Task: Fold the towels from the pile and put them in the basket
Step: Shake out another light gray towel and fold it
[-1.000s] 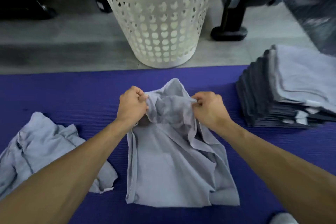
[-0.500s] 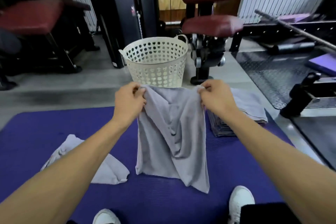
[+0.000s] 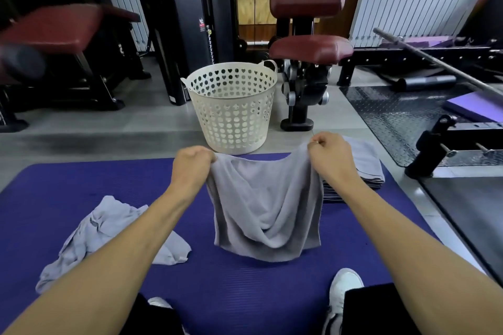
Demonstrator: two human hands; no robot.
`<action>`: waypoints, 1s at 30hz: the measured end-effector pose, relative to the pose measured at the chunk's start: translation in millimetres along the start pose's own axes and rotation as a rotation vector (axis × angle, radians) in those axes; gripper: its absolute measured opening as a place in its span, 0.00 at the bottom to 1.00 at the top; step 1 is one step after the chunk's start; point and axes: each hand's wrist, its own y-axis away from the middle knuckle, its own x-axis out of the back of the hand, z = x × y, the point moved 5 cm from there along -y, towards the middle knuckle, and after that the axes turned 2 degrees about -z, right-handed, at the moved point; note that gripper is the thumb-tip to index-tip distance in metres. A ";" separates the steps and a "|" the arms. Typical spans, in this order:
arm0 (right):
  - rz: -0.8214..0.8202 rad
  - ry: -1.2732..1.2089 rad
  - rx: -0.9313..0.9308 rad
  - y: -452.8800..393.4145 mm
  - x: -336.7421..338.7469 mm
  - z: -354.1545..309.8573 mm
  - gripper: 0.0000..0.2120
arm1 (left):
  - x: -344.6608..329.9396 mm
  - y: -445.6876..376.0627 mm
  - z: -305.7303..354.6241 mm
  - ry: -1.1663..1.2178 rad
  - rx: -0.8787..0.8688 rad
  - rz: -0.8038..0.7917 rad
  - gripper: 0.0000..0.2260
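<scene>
Held towel point(image 3: 265, 207), centre of the frame: grey terry cloth, matt, soft nap, draped in loose folds. Crumpled towel point(image 3: 109, 234), lower left: same matt grey cloth. Mat point(image 3: 54, 198): purple foam, matt, finely ribbed. Basket point(image 3: 234, 117), upper centre: cream plastic, smooth, pierced with heart-shaped holes. Seat pad point(image 3: 310, 47), upper right of centre: maroon vinyl, slight sheen. Floor plate point(image 3: 394, 114), right: black, glossy, raised tread pattern. Barbell point(image 3: 435, 60), upper right: bare grey metal.

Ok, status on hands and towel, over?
Left hand and right hand pinch towel top corners. Towel hangs unfolded above mat. Basket path unobstructed.
</scene>
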 end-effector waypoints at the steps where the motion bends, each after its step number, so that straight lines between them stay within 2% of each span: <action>1: -0.010 -0.011 -0.030 -5.2 -1.8 3.8 0.13 | -2.5 -6.2 -3.0 0.019 0.046 0.007 0.09; 3: -0.081 0.025 -0.115 -16.8 -9.3 13.9 0.11 | -11.4 -20.8 -11.6 -0.086 0.161 -0.026 0.04; 5: -0.209 0.153 -0.185 -26.8 -20.8 28.0 0.10 | -24.2 -34.2 -24.3 -0.275 0.240 -0.111 0.06; 7: -0.258 0.218 -0.244 -34.5 -30.3 45.1 0.11 | -33.7 -48.1 -39.2 -0.348 0.252 -0.114 0.08; 11: -0.027 -0.098 -0.184 -53.1 -29.2 45.6 0.10 | -37.8 -68.3 -33.5 -0.094 0.044 0.083 0.07; 14: 0.055 -0.266 -0.041 -61.9 -21.5 21.8 0.08 | -31.6 -76.6 -10.1 0.062 -0.097 0.105 0.05; 17: 0.055 -0.276 0.051 -57.5 -15.3 9.8 0.09 | -21.2 -73.9 2.8 0.039 -0.166 0.046 0.05; 20: 0.052 -0.179 0.088 -39.0 -12.7 16.2 0.09 | -6.6 -55.5 -1.3 -0.117 -0.220 0.017 0.05; 23: -0.012 -0.050 0.050 -9.3 -20.0 39.8 0.07 | 7.6 -32.9 -30.8 -0.194 -0.148 0.016 0.05; 25: -0.062 0.011 0.025 17.0 -28.8 64.5 0.07 | 12.8 -14.3 -64.9 -0.206 -0.082 -0.040 0.06; 30: -0.206 0.019 -0.090 86.7 -47.9 108.8 0.08 | 19.6 44.3 -141.4 -0.283 0.018 -0.149 0.10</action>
